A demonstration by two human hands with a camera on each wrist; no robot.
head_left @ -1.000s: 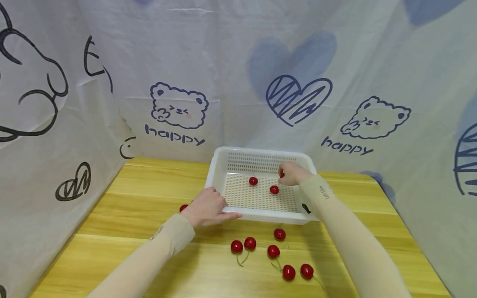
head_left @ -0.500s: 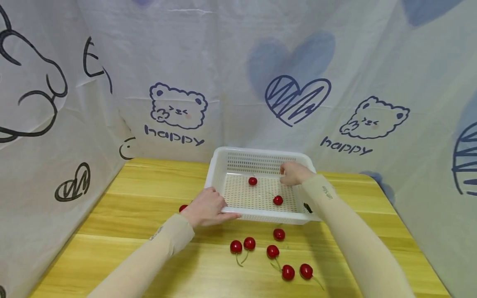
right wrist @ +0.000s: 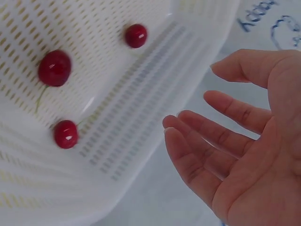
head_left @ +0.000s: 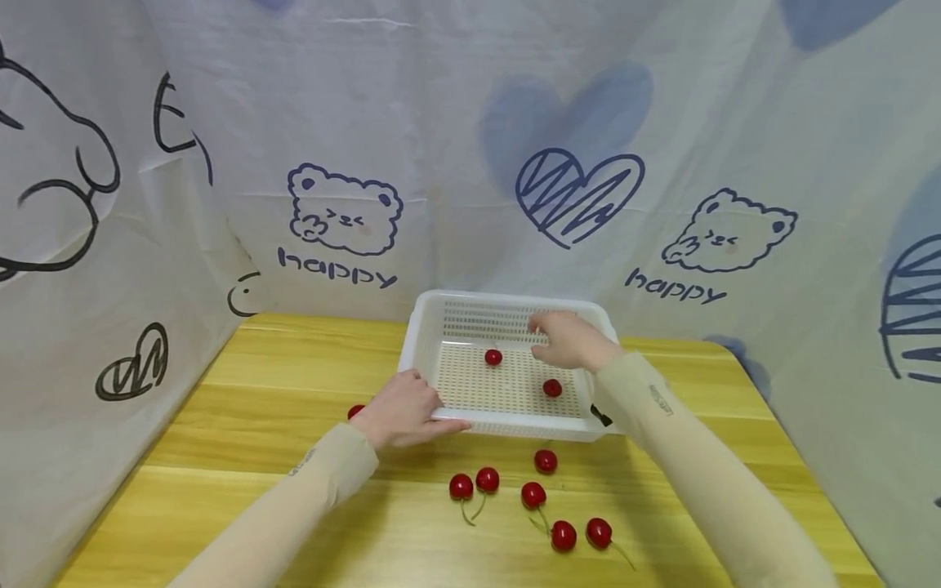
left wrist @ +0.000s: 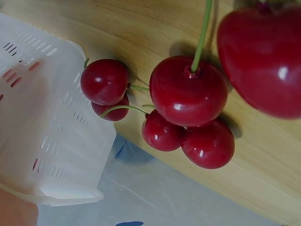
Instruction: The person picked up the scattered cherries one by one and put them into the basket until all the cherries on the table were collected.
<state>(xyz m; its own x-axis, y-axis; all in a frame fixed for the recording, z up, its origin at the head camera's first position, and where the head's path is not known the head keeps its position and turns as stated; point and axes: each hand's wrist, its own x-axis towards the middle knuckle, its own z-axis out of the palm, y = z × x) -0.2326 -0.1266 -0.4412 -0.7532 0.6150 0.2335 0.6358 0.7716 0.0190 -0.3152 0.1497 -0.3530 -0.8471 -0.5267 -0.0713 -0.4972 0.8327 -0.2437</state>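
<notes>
My left hand [head_left: 407,411] grips the near left corner of a white plastic basket [head_left: 529,425], its thumb lying along the front rim. Over the basket's far right part, my right hand [head_left: 569,339] hovers with fingers loosely spread and nothing between them, as the right wrist view confirms. Three red cherries lie inside: one cherry [right wrist: 136,36], a second cherry [right wrist: 55,68] and a third cherry [right wrist: 65,134]. The head view shows two of them; the right hand or sleeve hides the other. Only a bit of the left hand [left wrist: 16,209] enters the left wrist view.
Several stemmed cherries [head_left: 533,495] lie on the wooden table [head_left: 279,384] in front of the basket. Another cherry [head_left: 356,412] sits partly hidden beside my left hand. A printed cloth [head_left: 456,163] hangs behind the table. A small dark patch [head_left: 600,415] marks the basket's right corner.
My right hand has let go of a cherry and loosened its fingers, shifting slightly left. One cherry in the basket has rolled toward the front. My left hand keeps its hold on the rim.
</notes>
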